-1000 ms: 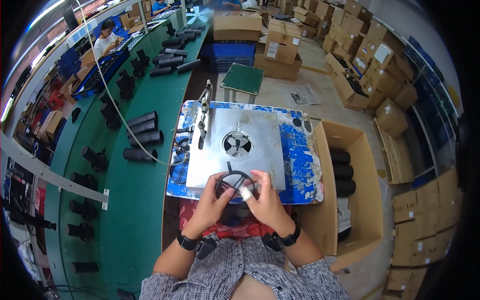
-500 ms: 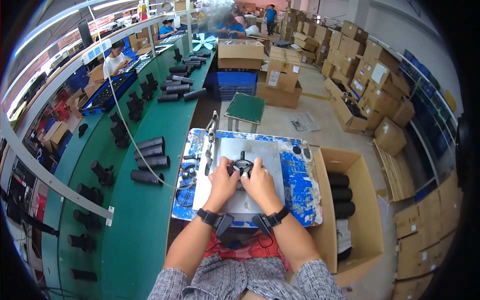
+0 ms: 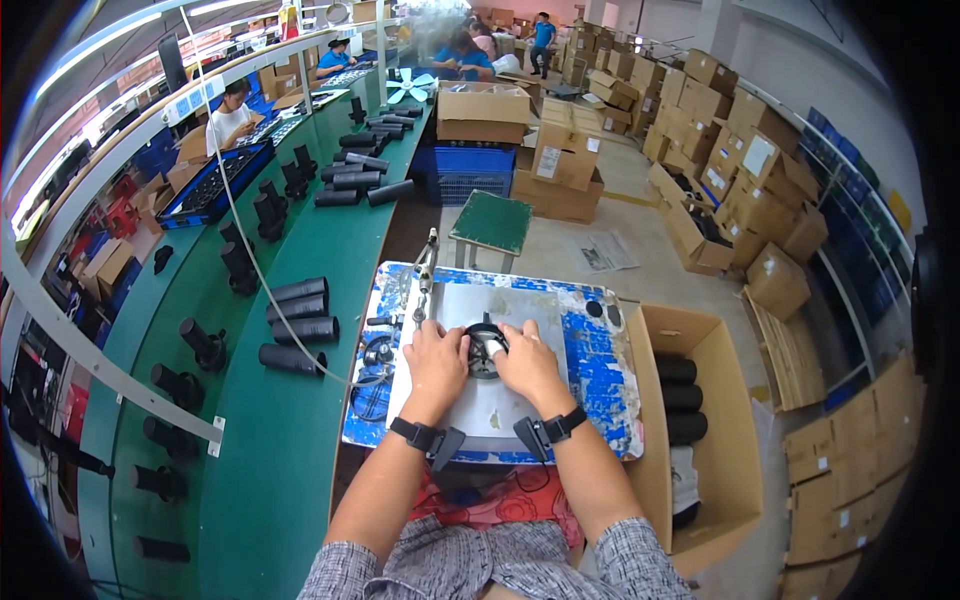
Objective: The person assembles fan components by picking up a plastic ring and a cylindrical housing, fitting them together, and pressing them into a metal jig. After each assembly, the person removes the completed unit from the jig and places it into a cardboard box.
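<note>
A black round plastic part (image 3: 484, 366) with an open, spoked middle lies on the grey metal plate (image 3: 490, 420) in front of me. A short stub points away from its far edge. My left hand (image 3: 437, 365) grips its left rim with bent fingers. From the other side my right hand (image 3: 527, 362) holds it, thumb over the middle, where a small pale spot shows. Left of my left hand stands a metal toggle clamp (image 3: 426, 275). A black ring-shaped part (image 3: 378, 352) rests beside the plate on the worn blue-and-white table (image 3: 600, 385).
Along my left runs a green workbench (image 3: 245, 430) with black tubes (image 3: 300, 328) and several upright black parts. A thin hose (image 3: 262, 262) crosses it. An open carton (image 3: 745, 480) with black cylinders stands at my right. A green stool (image 3: 492, 220) is beyond the table; co-workers sit farther off.
My hands have moved slightly apart around the round part. The left hand now lies flatter at its rim, and more of the part's spoked middle shows.
</note>
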A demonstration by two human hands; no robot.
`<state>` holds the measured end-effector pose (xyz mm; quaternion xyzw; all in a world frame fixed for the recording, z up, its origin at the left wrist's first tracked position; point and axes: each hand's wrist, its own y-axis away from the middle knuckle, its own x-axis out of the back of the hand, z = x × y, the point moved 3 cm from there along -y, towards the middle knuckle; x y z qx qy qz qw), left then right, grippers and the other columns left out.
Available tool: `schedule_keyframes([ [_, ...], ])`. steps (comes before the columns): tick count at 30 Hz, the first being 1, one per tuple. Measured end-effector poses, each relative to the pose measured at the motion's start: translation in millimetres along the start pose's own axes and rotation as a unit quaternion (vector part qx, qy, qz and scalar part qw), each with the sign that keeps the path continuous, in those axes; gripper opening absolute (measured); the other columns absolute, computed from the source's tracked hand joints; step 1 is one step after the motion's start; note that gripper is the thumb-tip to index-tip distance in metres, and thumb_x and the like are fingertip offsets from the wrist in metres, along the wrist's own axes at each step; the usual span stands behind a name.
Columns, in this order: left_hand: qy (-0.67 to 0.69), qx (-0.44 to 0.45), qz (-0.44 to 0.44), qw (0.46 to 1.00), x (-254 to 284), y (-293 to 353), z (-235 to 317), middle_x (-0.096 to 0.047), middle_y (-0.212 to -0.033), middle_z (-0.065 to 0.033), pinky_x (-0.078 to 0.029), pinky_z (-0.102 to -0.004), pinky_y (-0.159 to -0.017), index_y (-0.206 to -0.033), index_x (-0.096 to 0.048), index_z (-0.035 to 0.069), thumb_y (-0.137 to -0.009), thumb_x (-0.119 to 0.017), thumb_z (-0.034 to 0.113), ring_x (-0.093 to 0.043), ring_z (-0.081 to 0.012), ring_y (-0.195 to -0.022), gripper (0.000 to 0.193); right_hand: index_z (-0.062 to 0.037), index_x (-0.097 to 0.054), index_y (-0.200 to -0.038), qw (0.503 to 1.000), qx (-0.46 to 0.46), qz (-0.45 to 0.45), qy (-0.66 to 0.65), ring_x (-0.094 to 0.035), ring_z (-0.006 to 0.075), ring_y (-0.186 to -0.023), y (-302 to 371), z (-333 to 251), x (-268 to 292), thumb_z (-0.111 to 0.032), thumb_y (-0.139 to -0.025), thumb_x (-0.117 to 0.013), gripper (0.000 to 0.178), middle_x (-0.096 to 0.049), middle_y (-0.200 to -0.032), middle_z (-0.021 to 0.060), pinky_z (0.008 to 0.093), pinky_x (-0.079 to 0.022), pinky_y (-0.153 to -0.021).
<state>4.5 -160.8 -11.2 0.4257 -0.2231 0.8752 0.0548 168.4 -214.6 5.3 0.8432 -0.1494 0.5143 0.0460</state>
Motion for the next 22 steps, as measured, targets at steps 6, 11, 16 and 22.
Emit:
schedule_keyframes([
  [6, 0.112, -0.099, 0.123, 0.981, 41, 2, -43, -0.063, -0.11, -0.0122, -0.047, -0.0454, -0.092, -0.113, -0.076, 0.009, -0.097, -0.068, 0.015, -0.061, -0.0308, -0.101, 0.019, 0.0047, -0.05, -0.15, 0.998, 0.058, -0.017, -0.01, -0.068, 0.0447, -0.113, 6, -11, 10, -0.049, -0.077, -0.082, 0.096, -0.053, -0.136, 0.0235, 0.0489, -0.056, -0.097],
  [11, 0.246, 0.021, 0.187, 0.951, 49, -24, -156, -0.066, -0.114, -0.0101, -0.05, -0.0285, -0.083, -0.125, -0.07, 0.001, -0.101, -0.062, 0.01, -0.065, -0.0207, -0.097, 0.027, 0.0037, -0.052, -0.149, 0.997, 0.064, -0.046, 0.011, -0.066, 0.0434, -0.116, 4, -10, 20, -0.054, -0.074, -0.084, 0.1, -0.053, -0.136, 0.0219, 0.0474, -0.055, -0.1],
  [16, 0.469, 0.417, -0.064, 0.776, -10, -73, -248, -0.057, -0.143, -0.0238, -0.05, -0.0407, -0.089, -0.15, -0.04, -0.013, -0.106, -0.052, 0.053, -0.065, -0.0311, -0.112, 0.08, 0.0016, -0.053, -0.15, 0.999, 0.046, -0.021, -0.013, -0.065, 0.0425, -0.118, 11, -5, 15, -0.054, -0.072, -0.086, 0.102, -0.053, -0.134, 0.0202, 0.047, -0.055, -0.101],
  [22, 0.645, 0.424, -0.162, 0.615, -37, -116, -309, -0.062, -0.134, -0.0275, -0.05, -0.0392, -0.097, -0.158, -0.017, -0.015, -0.101, -0.039, 0.077, -0.067, -0.035, -0.113, 0.111, -0.0012, -0.053, -0.152, 0.998, 0.054, -0.018, -0.037, -0.064, 0.0412, -0.121, 5, -16, 2, -0.055, -0.07, -0.087, 0.103, -0.054, -0.132, 0.0188, 0.0466, -0.053, -0.104],
])
